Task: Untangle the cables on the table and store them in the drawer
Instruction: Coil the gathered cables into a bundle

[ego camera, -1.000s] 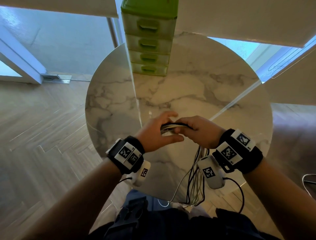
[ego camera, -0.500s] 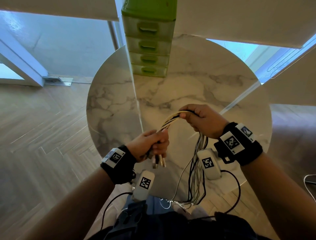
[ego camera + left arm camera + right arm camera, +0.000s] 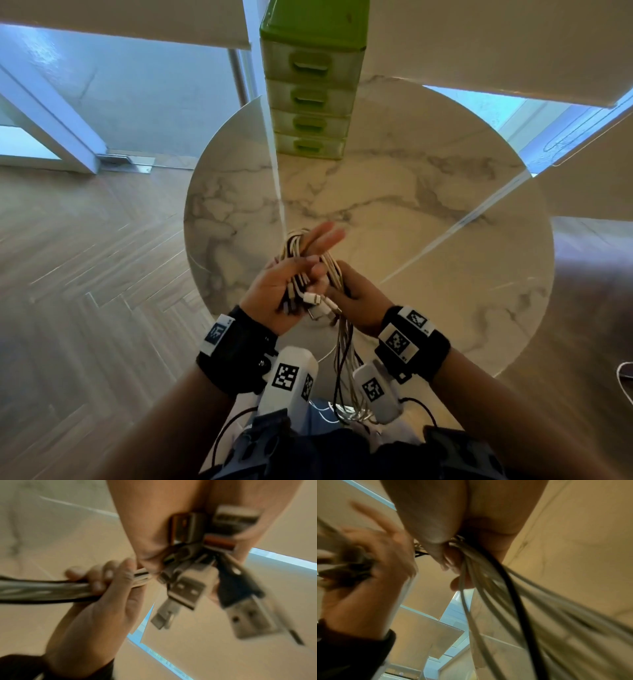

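A bundle of white, beige and black cables [image 3: 297, 247] loops over the outstretched fingers of my left hand [image 3: 274, 291], above the near side of the marble table [image 3: 428, 222]. The left thumb pins the cable ends, and several USB plugs [image 3: 313, 298] stick out at the palm. In the left wrist view the plugs [image 3: 187, 591] fan out below the left hand [image 3: 145, 520]. Just to the right, my right hand [image 3: 359, 294] grips the same bundle, whose long strands [image 3: 344, 370] hang past the table edge. The right wrist view shows the strands [image 3: 505, 588] trailing from the right hand [image 3: 445, 513].
A green drawer unit [image 3: 311, 99] with several shut drawers stands at the far side of the round table. Wooden floor lies to the left, and glass doors stand beyond it. A loose cable [image 3: 625, 377] lies on the floor at the right edge.
The hands have come together. The left hand has risen and turned palm up, and the bundle now loops over its fingers. The right hand has dropped back toward me beside it.
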Tool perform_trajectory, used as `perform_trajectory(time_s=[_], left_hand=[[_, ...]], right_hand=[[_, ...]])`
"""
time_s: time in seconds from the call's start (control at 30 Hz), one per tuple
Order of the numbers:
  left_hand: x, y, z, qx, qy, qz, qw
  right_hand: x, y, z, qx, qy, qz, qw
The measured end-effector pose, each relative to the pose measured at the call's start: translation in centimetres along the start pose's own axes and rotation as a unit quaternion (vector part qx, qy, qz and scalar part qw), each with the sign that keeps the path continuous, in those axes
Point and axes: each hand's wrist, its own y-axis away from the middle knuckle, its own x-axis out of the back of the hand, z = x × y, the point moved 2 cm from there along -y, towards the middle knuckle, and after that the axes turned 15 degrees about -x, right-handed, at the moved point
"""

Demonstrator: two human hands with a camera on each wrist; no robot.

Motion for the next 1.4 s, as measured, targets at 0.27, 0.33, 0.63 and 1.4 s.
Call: perform_trajectory(time_s=[0.27, 0.33, 0.63, 1.4], left_hand=[[3.8, -0.9, 2.6, -0.143, -0.237, 0.077, 0.958], [5.0, -0.8, 3.0, -0.132, -0.381, 0.063, 0.913], [6.4, 0.1, 3.5, -0.102, -0.578, 0.002, 0.81], [2.9, 2.1, -0.4, 0.109, -0.171, -0.097, 0.974]], right_hand=[[-2.1, 1.5, 0.9, -0.098, 0.016, -0.134, 0.986], [-2.0, 1.5, 0.6, -0.078, 0.133, -0.11, 0.982], [-0.1, 1.4, -1.0, 0.024, 0.333, -0.043, 0.942], [1.1, 0.2, -4.2, 0.04, 0.066, -0.133, 0.988]])
